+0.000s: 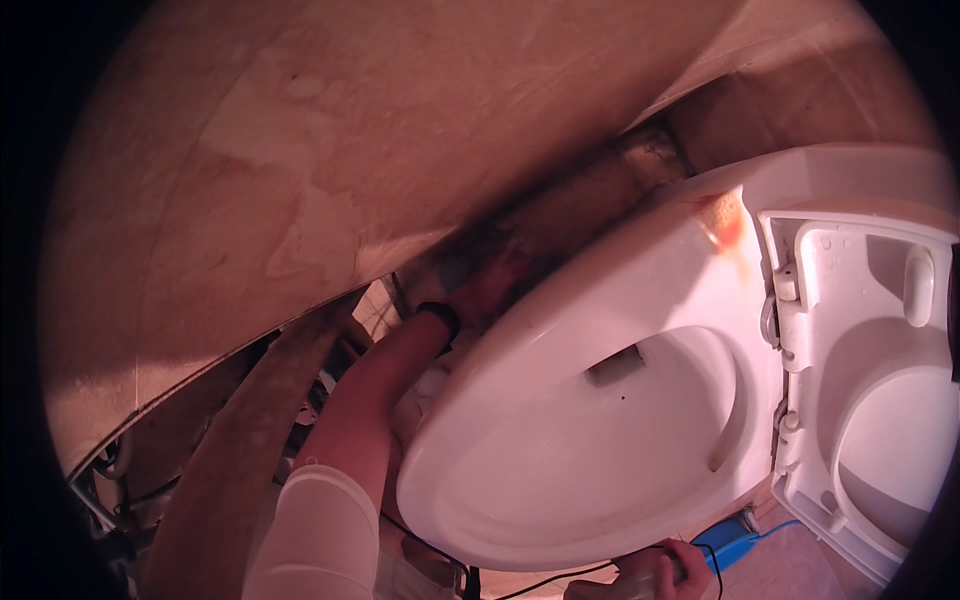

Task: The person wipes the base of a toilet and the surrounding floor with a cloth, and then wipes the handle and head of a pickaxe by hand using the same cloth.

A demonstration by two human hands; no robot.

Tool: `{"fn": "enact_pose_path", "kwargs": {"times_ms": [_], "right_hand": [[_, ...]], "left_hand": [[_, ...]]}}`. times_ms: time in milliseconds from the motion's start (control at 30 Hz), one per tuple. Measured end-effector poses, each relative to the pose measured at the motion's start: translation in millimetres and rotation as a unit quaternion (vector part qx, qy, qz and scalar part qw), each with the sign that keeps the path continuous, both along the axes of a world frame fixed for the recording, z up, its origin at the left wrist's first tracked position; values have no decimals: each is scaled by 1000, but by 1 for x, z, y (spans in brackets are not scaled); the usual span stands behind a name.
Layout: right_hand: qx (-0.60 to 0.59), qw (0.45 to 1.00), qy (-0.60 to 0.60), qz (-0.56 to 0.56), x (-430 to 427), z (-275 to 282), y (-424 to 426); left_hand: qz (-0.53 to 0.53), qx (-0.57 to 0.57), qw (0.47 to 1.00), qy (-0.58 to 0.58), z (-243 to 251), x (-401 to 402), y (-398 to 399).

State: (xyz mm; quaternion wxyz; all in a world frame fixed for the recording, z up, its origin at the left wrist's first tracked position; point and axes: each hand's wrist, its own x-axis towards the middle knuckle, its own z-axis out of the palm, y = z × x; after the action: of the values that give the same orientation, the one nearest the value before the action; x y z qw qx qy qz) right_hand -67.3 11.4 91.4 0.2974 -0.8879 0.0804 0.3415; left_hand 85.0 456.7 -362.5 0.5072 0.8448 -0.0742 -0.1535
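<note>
A white ceramic toilet bowl fills the middle and right, with its seat and lid raised at the right. My left hand reaches down into the shadow between the bowl's outer side and the tiled wall; a black band circles the wrist. What its fingers touch is too dark to tell. Below the front rim of the bowl, at the bottom edge, my right hand has its fingers curled around a clear object, cut off by the frame. An orange-brown stain marks the bowl's rear corner.
A tiled wall runs along the upper left, close to the bowl. A black cable passes under the bowl's front, by my right hand. A blue plastic object lies on the floor beside the bowl. Dim clutter and pipes show at lower left.
</note>
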Motion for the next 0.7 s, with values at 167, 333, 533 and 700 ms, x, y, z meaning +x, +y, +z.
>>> {"fn": "enact_pose_path", "kwargs": {"times_ms": [167, 333, 533, 700], "right_hand": [[14, 999, -43, 22, 9, 4, 9], [0, 997, -71, 34, 15, 6, 19], [-2, 997, -61, 37, 4, 11, 17], [-7, 995, -79, 57, -4, 18, 13]], "left_hand": [[-30, 24, 999, 32, 98, -14, -7], [-15, 26, 998, 54, 104, -49, 7], [20, 11, 997, 79, 131, -69, 9], [56, 14, 993, 99, 162, -92, 15]]}}
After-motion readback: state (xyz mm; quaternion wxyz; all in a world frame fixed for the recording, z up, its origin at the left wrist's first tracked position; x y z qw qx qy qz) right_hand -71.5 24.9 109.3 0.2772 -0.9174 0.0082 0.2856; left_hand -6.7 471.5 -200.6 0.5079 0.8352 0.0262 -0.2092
